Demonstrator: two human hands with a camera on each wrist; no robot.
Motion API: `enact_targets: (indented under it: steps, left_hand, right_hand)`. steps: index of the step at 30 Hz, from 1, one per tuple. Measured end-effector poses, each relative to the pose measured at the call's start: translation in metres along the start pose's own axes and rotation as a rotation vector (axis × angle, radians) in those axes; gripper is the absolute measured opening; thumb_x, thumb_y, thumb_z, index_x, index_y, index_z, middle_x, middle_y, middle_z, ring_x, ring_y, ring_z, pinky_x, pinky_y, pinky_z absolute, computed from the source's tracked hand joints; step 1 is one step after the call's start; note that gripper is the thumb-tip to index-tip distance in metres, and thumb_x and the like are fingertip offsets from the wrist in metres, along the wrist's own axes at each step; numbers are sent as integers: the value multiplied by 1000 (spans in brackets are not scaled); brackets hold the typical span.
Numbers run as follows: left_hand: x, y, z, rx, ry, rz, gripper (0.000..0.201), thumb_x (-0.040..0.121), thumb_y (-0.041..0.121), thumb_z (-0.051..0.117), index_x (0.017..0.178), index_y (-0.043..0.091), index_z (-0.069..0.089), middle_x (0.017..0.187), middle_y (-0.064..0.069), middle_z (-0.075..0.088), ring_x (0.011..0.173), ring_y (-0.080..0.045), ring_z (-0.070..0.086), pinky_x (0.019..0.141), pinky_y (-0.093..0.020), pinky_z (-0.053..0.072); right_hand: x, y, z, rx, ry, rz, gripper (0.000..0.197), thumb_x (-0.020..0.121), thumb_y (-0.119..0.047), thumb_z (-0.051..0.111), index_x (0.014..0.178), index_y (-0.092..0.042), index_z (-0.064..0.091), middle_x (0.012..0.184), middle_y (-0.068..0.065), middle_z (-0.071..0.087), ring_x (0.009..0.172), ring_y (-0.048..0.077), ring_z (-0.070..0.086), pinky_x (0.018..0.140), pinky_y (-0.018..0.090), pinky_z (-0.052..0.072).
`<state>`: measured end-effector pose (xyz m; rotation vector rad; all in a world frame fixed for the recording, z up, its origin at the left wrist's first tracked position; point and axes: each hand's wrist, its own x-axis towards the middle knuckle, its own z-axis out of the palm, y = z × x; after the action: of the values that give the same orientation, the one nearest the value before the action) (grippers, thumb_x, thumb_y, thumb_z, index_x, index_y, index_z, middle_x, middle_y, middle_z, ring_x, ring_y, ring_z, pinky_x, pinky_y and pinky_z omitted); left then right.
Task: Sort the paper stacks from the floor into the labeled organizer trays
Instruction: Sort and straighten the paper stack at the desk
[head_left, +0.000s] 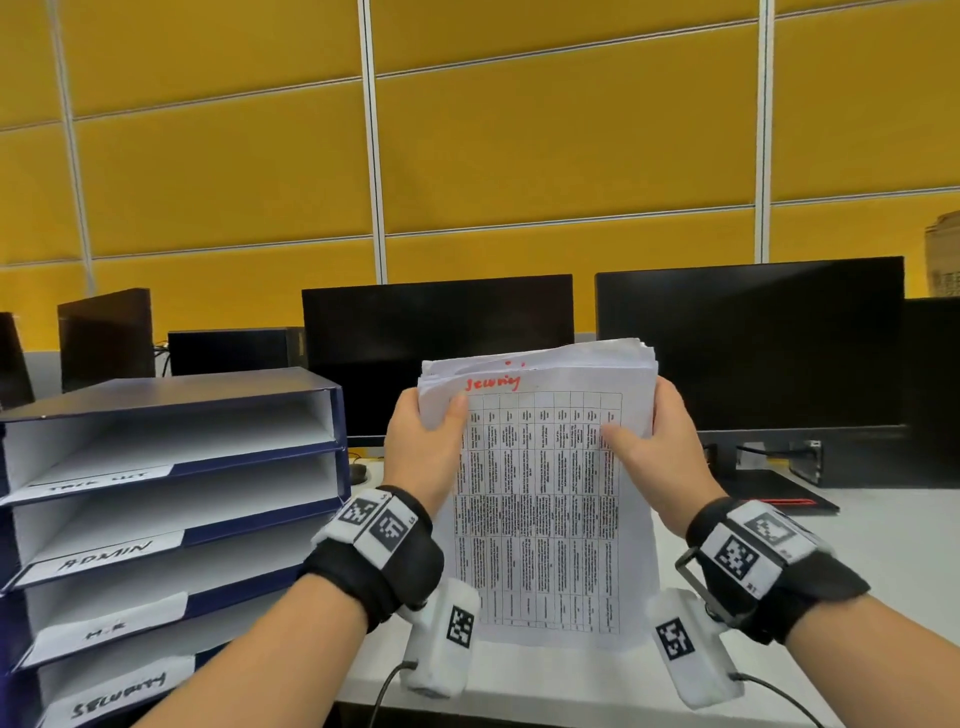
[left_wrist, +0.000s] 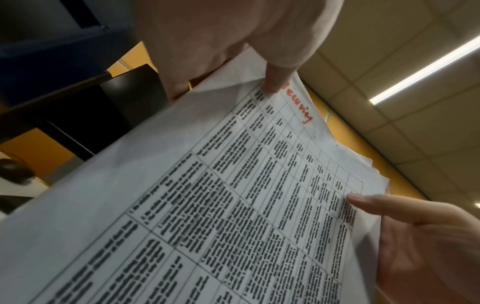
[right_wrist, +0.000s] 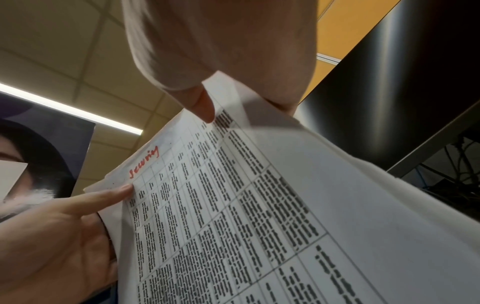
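I hold a paper stack (head_left: 545, 499) upright over the white desk, its bottom edge near the desk top. Its front sheet carries a printed table and a red handwritten word at the top. My left hand (head_left: 426, 441) grips the stack's upper left edge, thumb on the front. My right hand (head_left: 660, 447) grips the upper right edge the same way. The wrist views show the paper stack (left_wrist: 233, 205) and paper stack (right_wrist: 259, 205) close up with both thumbs pressed on it. To the left stands the blue organizer (head_left: 171, 509), its trays labeled by hand: one blurred, ADMIN, H.R and Security.
Two dark monitors (head_left: 748, 348) stand behind the stack on the white desk (head_left: 883, 545). A thin black and red laptop (head_left: 779, 493) lies under the right monitor. More dark screens (head_left: 106, 332) sit at the back left. Yellow wall panels rise behind.
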<state>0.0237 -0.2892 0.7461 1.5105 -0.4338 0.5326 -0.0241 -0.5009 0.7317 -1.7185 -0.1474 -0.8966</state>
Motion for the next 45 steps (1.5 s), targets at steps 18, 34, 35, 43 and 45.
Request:
enact_targets:
  steps: [18,34,35,43,45]
  left_hand:
    - [1,10,-1,38,-113,-73,30,100,46,32,116,21,37,103,-4,58,91,-18,62,75,-35,54]
    - [-1,4,6,152,-16,38,22,102,36,31,111,18,38,102,0,58,86,-9,60,62,-20,45]
    - [-1,6,7,151,12,66,20,102,35,31,109,18,38,101,1,58,86,-9,60,63,-20,45]
    - [-11,-14,7,150,-70,-66,26,101,32,39,122,18,34,114,-4,57,99,-17,60,81,-33,50]
    - [-13,-22,5,142,-99,-131,25,102,31,37,122,17,37,116,-4,56,97,-15,57,81,-32,46]
  right_hand:
    - [13,-25,7,-18,123,-74,45,91,-10,58,130,-23,38,113,-3,50,98,10,58,74,31,57]
    - [-3,-5,7,-38,68,25,35,89,-12,63,118,-22,46,106,-6,57,98,10,57,65,17,47]
    - [-3,-7,8,-40,82,-3,33,89,-11,62,115,-23,46,104,-7,56,96,8,57,65,17,47]
    - [-13,4,14,-112,-5,66,44,87,-5,60,118,-29,40,102,-13,55,95,7,58,77,30,54]
    - [-18,10,13,-123,-55,108,48,87,-4,60,123,-28,38,103,-14,54,95,7,57,74,27,52]
